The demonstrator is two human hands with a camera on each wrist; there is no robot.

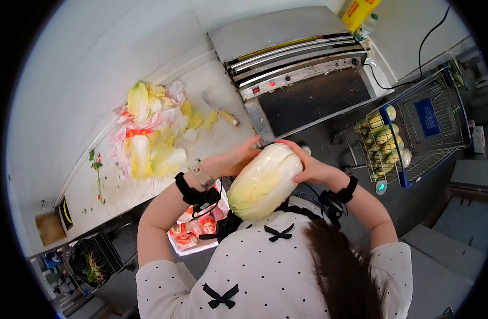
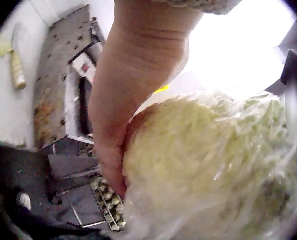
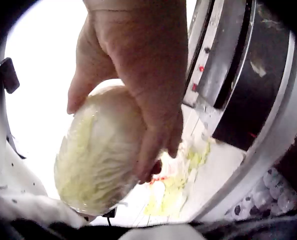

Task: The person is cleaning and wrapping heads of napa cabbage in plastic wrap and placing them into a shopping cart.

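The cabbage (image 1: 265, 183) is held in the air in front of the chest, clear of the worktop (image 1: 211, 146), with its long axis slanted and its yellow-green leafy end toward the body. Clear film (image 2: 161, 207) covers it; in the left wrist view this looks creased and loose in places.

The left hand (image 1: 235, 160) grips one side, its fingers bent around the curve and partly hidden by the cabbage. The right hand (image 1: 314, 169) grips the white end, thumb on the near side, fingers spread over the far side.

To handle the cabbage well:
- Carry the weight on both palms; do not pinch the film, which could tear or slip.
- Turn the cabbage with both hands together, drawing loose film flat against it.
- Press gently; the outer leaves are likely to bruise or crack.
- Keep the leafy end supported, since the right hand bears mainly on the white end.

Beyond the hands stands the machine (image 1: 313, 98), a red light showing on its panel. On the worktop, a knife (image 1: 229, 118) lies near loose leaves (image 1: 140, 154); keep the forearms away from its blade. Below the worktop edge is a box (image 1: 195, 251) of red-and-white packs (image 1: 207, 225). A trolley (image 1: 426, 117) holding pale vegetables (image 1: 384, 138) stands to the right.
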